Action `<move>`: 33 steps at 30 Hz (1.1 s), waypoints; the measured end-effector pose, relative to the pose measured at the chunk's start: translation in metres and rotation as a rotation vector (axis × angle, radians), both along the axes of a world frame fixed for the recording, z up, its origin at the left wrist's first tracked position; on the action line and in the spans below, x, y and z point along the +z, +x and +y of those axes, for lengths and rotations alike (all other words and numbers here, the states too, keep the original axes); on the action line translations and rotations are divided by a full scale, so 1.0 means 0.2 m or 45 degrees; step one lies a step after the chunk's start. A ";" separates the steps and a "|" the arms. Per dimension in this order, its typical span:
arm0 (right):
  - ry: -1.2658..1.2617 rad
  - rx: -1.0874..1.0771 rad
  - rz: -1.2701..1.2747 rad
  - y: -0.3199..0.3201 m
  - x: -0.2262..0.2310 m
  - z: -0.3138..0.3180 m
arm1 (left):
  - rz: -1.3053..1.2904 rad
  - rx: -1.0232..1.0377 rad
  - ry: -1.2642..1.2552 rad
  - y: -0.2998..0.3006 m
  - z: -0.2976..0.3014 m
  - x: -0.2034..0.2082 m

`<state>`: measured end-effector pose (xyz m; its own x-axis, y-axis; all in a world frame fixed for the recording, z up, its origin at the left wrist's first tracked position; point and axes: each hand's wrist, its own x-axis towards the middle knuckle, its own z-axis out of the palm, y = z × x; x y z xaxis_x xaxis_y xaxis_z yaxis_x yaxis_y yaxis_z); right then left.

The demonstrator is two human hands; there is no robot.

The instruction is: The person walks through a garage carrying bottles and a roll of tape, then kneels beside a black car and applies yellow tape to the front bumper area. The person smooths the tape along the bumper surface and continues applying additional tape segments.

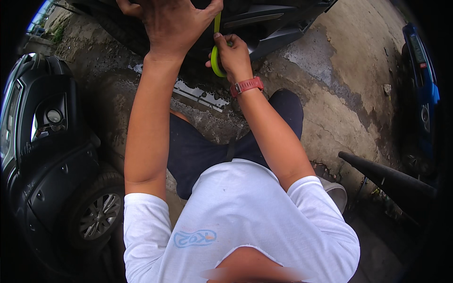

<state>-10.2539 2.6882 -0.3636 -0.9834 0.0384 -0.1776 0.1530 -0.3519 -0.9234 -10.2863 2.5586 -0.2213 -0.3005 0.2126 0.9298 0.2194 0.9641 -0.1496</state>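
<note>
My right hand [236, 53] is closed on a roll of yellow-green tape [215, 63] below the dark body of a vehicle [257, 18]. A strip of the tape runs straight up from the roll along the bodywork. Up against that vehicle, my left hand [171, 24] is spread with its back toward me. Its thumb reaches right, close to the tape strip; whether it touches cannot be made out. The other fingertips are cut off by the top edge.
A black car [52, 155] with a silver-spoked wheel stands at the left. At the far right is a blue vehicle [422, 89], with a dark tapered bar [384, 172] nearer me. Wet concrete [325, 94] and a puddle [200, 95] lie below. Behind my right arm is a pale bucket-like rim [336, 191].
</note>
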 end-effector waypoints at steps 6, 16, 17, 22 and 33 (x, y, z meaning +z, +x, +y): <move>-0.015 0.025 -0.040 -0.01 0.00 0.00 | 0.140 0.112 0.015 0.00 0.00 -0.11; 0.018 0.146 0.024 0.06 -0.01 0.04 | -0.184 -0.156 0.248 0.02 -0.11 -0.67; 0.044 0.144 0.095 0.11 -0.01 0.04 | -0.167 -0.162 0.248 0.02 -0.11 -0.68; 0.394 0.171 0.327 0.37 -0.03 0.02 | -0.101 -0.151 0.180 0.01 -0.12 -0.67; -0.024 0.226 -0.259 0.11 -0.21 0.10 | -0.181 -0.088 0.147 0.02 -0.12 -0.64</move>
